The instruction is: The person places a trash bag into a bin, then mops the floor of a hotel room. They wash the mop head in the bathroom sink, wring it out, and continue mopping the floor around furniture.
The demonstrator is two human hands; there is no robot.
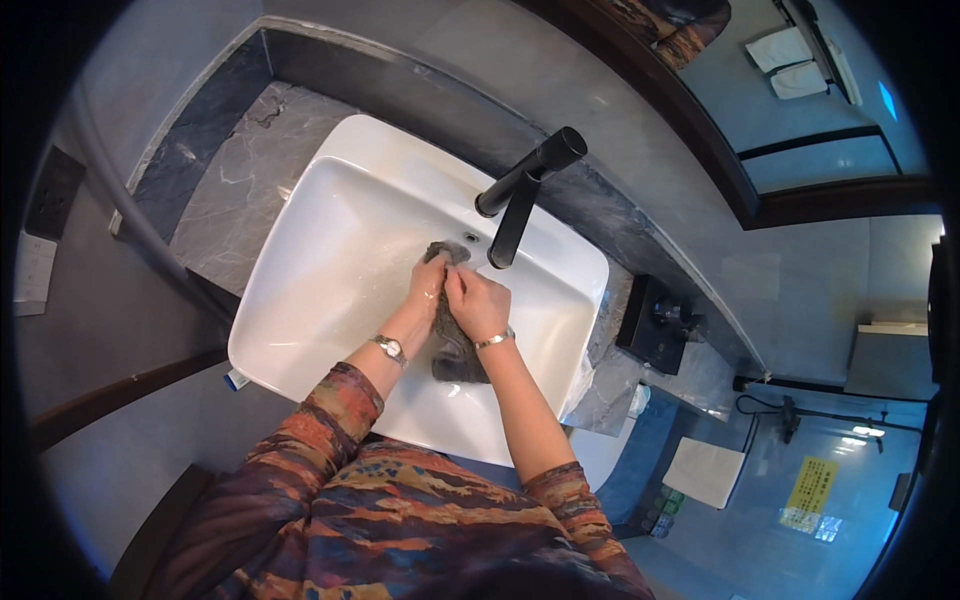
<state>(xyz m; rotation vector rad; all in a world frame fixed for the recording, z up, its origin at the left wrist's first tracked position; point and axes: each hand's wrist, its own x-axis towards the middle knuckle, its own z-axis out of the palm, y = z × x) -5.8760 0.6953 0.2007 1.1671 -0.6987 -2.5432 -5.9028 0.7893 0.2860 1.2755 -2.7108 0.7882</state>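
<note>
Both my hands grip a wet grey cloth inside a white ceramic washbasin. My left hand is closed around its upper part, and my right hand pinches it close beside. Below my hands the cloth hangs down, its lower end on or near the basin's floor. A black faucet rises from the basin's back ledge, its spout just above and right of my hands. Water appears to run over the cloth and fingers. Part of the cloth is hidden by my hands.
Grey marble countertop borders the basin. A black tray with glassware stands on the right. A dark-framed mirror hangs above. On the left are a grey hose or pipe and a wall socket. A white towel hangs at right.
</note>
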